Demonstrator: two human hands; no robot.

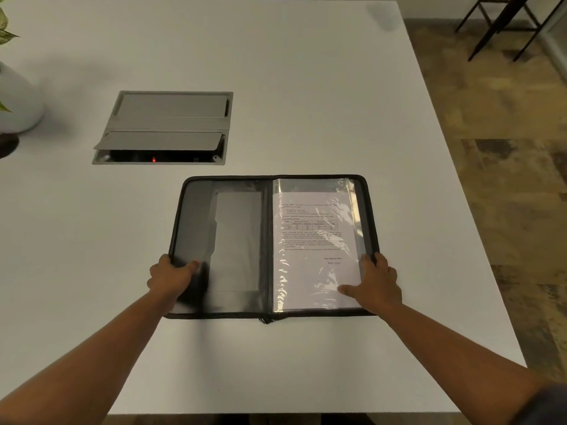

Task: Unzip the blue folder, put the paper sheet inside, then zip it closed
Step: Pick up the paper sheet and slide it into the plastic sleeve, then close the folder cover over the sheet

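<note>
Folder lying open flat on table, sheet inside clear sleeve on right half, left half pockets dark, left hand gripping left edge, right hand clasping right edge, thumb on sheet

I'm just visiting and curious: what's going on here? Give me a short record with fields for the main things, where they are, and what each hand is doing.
folder: lying open flat on the white table, zipper undone
paper sheet: printed page in the folder's right half, under a clear sleeve
left hand: gripping the folder's left edge, thumb on the inner panel
right hand: gripping the folder's right edge, thumb on the sleeve
cable box: set into the table beyond the folder, near flap raised
step left: fold the folder shut and zip it
</note>
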